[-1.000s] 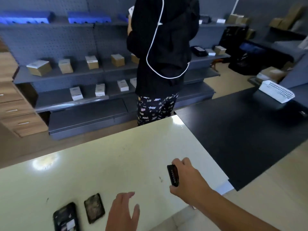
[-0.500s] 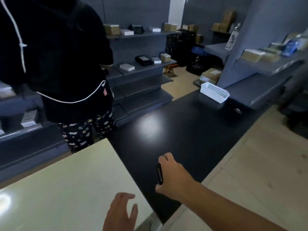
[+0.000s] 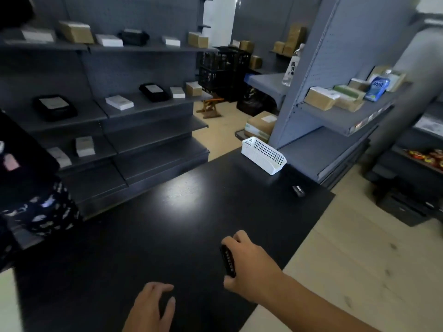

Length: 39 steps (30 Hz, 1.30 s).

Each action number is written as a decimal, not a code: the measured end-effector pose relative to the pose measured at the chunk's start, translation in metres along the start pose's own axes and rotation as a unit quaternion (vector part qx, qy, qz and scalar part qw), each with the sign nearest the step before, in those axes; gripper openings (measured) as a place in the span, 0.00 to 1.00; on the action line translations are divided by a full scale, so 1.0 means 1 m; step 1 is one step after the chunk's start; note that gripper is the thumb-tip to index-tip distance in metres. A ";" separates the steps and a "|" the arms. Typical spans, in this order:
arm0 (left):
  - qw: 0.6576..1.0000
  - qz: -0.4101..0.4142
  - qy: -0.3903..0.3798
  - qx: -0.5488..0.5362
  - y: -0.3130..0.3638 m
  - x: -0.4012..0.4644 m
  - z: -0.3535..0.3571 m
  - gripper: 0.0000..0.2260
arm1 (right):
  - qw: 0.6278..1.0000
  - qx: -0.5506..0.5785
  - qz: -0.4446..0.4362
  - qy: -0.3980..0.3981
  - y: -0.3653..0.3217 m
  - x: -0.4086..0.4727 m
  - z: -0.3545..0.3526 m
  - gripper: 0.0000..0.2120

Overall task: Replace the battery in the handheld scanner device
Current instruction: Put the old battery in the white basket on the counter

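My right hand (image 3: 249, 262) is closed around a flat black battery (image 3: 228, 261), held on edge just above the black table (image 3: 172, 212). Lower in view, my left hand (image 3: 151, 307) hovers over the same table with fingers spread and nothing in it. A small dark object (image 3: 298, 190), possibly another battery, lies near the table's far right edge; I cannot tell what it is. The scanner device is out of view.
A white perforated basket (image 3: 263, 154) stands at the black table's far end. A person in dark clothes (image 3: 28, 188) stands at the left. Grey shelves with boxes (image 3: 119, 101) line the back and right. The cream table's corner (image 3: 6, 303) shows at bottom left.
The view has swung right from the cream table to the black one. My right hand carried the battery along; the scanner and its cover dropped out of view.
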State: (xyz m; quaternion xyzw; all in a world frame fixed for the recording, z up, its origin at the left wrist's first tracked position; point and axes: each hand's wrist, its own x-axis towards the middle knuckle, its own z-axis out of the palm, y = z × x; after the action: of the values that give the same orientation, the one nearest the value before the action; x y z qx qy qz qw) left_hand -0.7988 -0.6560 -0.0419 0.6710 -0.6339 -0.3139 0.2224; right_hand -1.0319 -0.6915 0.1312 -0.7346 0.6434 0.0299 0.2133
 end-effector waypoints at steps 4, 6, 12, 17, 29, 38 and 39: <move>0.999 -0.013 -0.026 0.017 0.044 0.064 0.035 0.11 | 1.000 -0.018 0.013 -0.009 0.078 0.053 -0.045 0.27; 0.999 -0.017 -0.031 0.031 0.066 0.092 0.045 0.11 | 1.000 -0.022 0.017 -0.012 0.112 0.076 -0.065 0.26; 0.997 -0.010 -0.023 0.073 0.148 0.157 0.079 0.12 | 0.999 -0.033 -0.004 -0.023 0.213 0.134 -0.106 0.28; 0.994 -0.028 0.042 0.094 0.225 0.207 0.135 0.12 | 0.997 -0.046 -0.063 -0.014 0.303 0.186 -0.134 0.26; 0.976 -0.047 0.156 0.146 0.387 0.302 0.222 0.13 | 0.986 -0.030 -0.162 -0.038 0.450 0.290 -0.208 0.26; 0.972 -0.044 0.172 0.157 0.409 0.390 0.239 0.15 | 0.981 -0.065 -0.174 -0.058 0.481 0.372 -0.226 0.25; 0.971 -0.044 0.173 0.157 0.409 0.399 0.240 0.15 | 0.981 -0.068 -0.172 -0.058 0.485 0.382 -0.226 0.25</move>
State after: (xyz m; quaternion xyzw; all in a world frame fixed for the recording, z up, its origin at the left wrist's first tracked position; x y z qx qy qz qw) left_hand -1.2587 -1.0669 0.0186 0.7688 -0.5970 -0.0988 0.2065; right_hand -1.4835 -1.1662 0.0818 -0.8439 0.4908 0.0788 0.2018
